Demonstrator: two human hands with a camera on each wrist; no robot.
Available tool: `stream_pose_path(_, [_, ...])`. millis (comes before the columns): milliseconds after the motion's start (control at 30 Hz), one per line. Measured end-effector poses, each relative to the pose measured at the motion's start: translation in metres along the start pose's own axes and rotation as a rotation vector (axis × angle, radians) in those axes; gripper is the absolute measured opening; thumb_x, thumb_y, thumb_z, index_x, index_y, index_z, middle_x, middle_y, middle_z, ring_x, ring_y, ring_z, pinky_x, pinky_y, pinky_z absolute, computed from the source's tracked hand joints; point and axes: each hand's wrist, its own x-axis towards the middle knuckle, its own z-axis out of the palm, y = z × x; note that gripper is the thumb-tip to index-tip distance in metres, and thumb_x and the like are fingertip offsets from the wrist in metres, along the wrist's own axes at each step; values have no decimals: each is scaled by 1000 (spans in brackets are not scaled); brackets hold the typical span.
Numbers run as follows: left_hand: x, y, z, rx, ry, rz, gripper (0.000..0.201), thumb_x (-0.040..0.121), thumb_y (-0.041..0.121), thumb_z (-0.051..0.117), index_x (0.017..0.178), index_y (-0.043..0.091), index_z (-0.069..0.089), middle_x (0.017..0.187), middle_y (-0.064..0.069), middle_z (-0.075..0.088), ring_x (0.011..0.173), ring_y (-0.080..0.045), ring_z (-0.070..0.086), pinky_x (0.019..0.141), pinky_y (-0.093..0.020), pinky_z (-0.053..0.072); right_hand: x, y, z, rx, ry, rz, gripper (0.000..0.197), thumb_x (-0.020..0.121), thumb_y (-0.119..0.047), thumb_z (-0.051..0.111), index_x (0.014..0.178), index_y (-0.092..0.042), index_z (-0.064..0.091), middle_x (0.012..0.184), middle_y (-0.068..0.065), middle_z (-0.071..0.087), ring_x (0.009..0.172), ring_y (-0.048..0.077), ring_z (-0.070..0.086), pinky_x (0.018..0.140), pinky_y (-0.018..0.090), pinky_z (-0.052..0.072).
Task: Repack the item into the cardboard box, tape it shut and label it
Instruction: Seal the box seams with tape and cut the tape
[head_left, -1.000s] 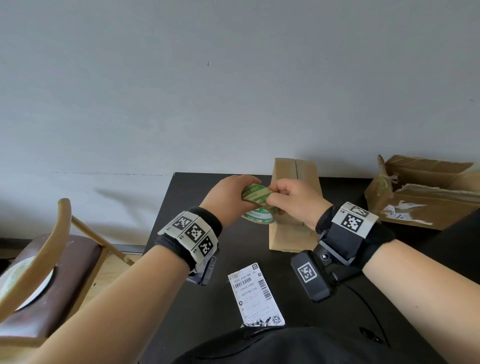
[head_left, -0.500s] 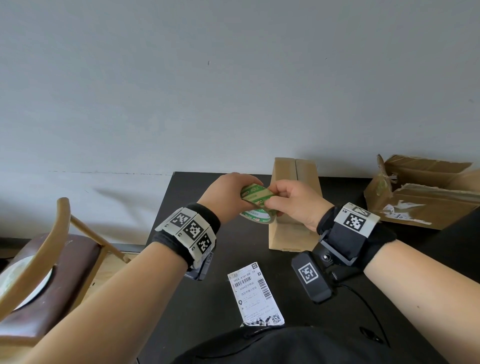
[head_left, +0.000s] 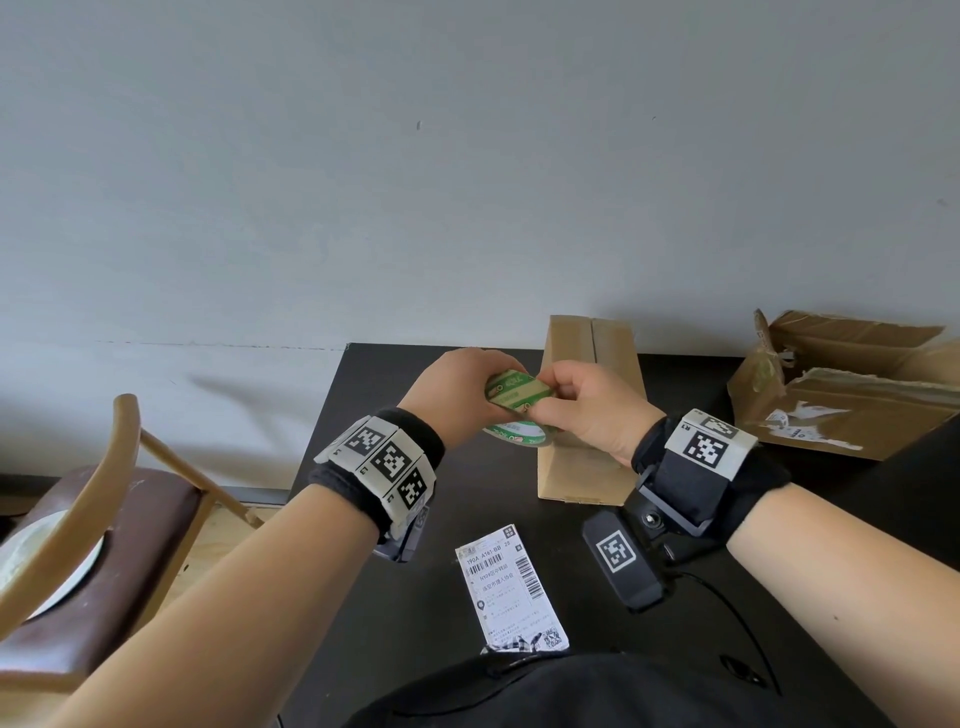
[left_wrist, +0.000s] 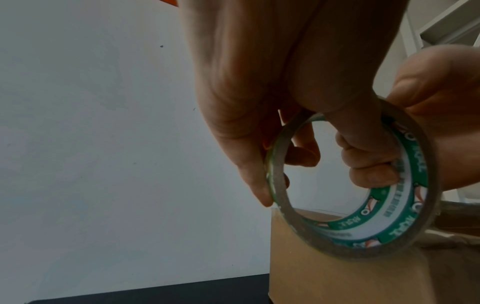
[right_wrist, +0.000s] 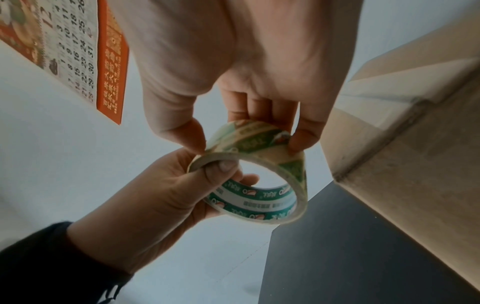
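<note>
Both hands hold a roll of clear tape (head_left: 515, 406) with a green and white core above the black table (head_left: 363, 597). My left hand (head_left: 457, 395) grips the roll (right_wrist: 249, 185) with fingers through its hole and the thumb on its rim. My right hand (head_left: 582, 405) pinches the roll's outer face (right_wrist: 254, 139) between thumb and fingers. Just behind the hands a tall narrow cardboard box (head_left: 589, 415) lies on the table with its flaps closed and a seam along the top. A white shipping label (head_left: 509, 590) lies flat on the table near my body.
A torn, open cardboard box (head_left: 852, 384) sits at the table's right back. A wooden chair (head_left: 93, 525) with a brown seat stands left of the table. A grey wall runs behind, and a calendar (right_wrist: 78, 47) hangs on it.
Both hands stay on the tape roll in front of the box; the roll has turned only slightly. Box and label have not moved.
</note>
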Motion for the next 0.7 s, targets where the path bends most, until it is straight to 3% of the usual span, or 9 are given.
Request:
stream_pose_path(200, [-1, -2, -3, 4, 0, -7, 31, 77, 20, 72, 107, 23, 67, 98, 3, 69, 91, -12, 61, 79, -27, 48, -2, 1, 0, -2, 2, -22, 15, 86, -7, 57, 92, -20, 60, 91, 2, 69, 84, 13, 64, 78, 27, 52])
stream_pose_path(300, [-1, -2, -4, 6, 2, -16, 30, 77, 21, 71, 106, 24, 67, 97, 4, 69, 90, -11, 61, 78, -26, 48, -1, 1, 2, 89, -3, -9, 8, 84, -14, 64, 89, -20, 61, 87, 1, 69, 80, 12, 64, 73, 25, 51])
stream_pose_path(467, [-1, 1, -5, 29, -7, -14, 31, 77, 19, 71, 107, 24, 67, 97, 3, 69, 90, -13, 61, 79, -28, 49, 0, 1, 2, 37, 16, -6, 9, 82, -19, 68, 88, -22, 61, 94, 5, 70, 92, 20, 66, 84, 34, 53])
stream_pose_path(700, [-2, 1, -3, 29, -4, -10, 29, 76, 22, 73, 105, 23, 68, 95, 3, 69, 90, -14, 61, 80, -33, 50, 1, 3, 0, 39, -22, -7, 12, 84, -11, 63, 84, -22, 61, 88, 4, 70, 83, 17, 65, 79, 34, 52])
